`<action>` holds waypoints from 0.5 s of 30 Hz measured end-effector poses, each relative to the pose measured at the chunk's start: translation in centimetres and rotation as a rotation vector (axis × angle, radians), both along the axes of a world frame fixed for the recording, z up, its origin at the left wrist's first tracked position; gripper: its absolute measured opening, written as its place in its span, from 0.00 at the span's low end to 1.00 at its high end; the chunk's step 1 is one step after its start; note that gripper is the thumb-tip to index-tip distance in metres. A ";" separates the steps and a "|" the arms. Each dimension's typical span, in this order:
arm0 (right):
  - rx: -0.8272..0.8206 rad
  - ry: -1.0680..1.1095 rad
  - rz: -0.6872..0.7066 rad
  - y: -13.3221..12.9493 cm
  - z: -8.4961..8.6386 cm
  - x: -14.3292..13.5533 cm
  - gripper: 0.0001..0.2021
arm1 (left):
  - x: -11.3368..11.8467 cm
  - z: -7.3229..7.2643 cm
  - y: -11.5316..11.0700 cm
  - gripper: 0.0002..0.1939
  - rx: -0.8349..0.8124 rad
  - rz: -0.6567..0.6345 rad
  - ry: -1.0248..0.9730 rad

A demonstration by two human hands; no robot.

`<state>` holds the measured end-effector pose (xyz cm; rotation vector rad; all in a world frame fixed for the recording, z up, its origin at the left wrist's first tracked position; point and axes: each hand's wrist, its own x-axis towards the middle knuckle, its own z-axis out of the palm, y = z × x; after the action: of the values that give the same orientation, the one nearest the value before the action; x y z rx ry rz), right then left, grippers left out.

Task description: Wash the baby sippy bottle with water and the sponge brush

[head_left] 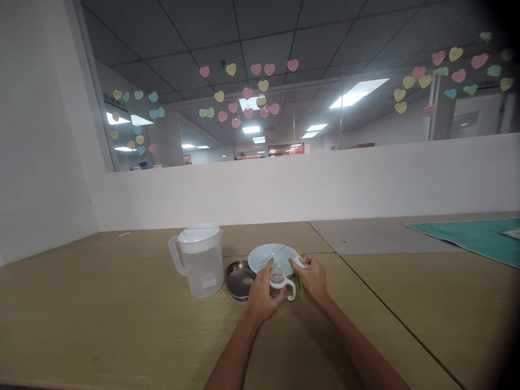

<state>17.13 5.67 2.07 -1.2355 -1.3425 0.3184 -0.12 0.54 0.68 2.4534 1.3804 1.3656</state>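
My left hand (262, 297) is closed round a small clear jar (277, 277) with an open-looking round mouth and a white curved handle (291, 291). My right hand (314, 277) pinches a white lid-like piece (300, 262) with a clear part partly hidden by the fingers. It is held to the right of the jar, apart from it. Just beyond both hands lies a pale blue-white plate (260, 253) with a thin straight item (280, 250) across it. A green strip-like thing (300, 288) shows beside my right hand, its kind unclear.
Left of the hands stand a round metal pan (239, 280) and a translucent lidded pitcher (203, 268) with a white handle. A teal cloth (463, 233) lies at the far right of the wooden table (122, 314). Behind rises a white wall (260, 192) with a window above.
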 end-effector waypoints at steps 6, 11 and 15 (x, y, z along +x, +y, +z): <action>-0.012 -0.059 -0.027 0.3 -0.4 -0.1 0.22 | -0.1 0.0 0.1 0.38 -0.002 -0.005 0.001; -0.017 -0.099 -0.065 0.6 -0.6 0.0 0.22 | -0.1 -0.1 0.2 0.38 0.006 -0.010 0.002; -0.032 -0.113 -0.055 0.6 -0.6 0.0 0.22 | -0.1 -0.2 0.3 0.38 0.004 -0.005 0.001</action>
<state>17.13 6.29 1.51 -1.3317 -1.4015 0.2345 -0.22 0.79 0.52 2.4587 1.3722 1.3683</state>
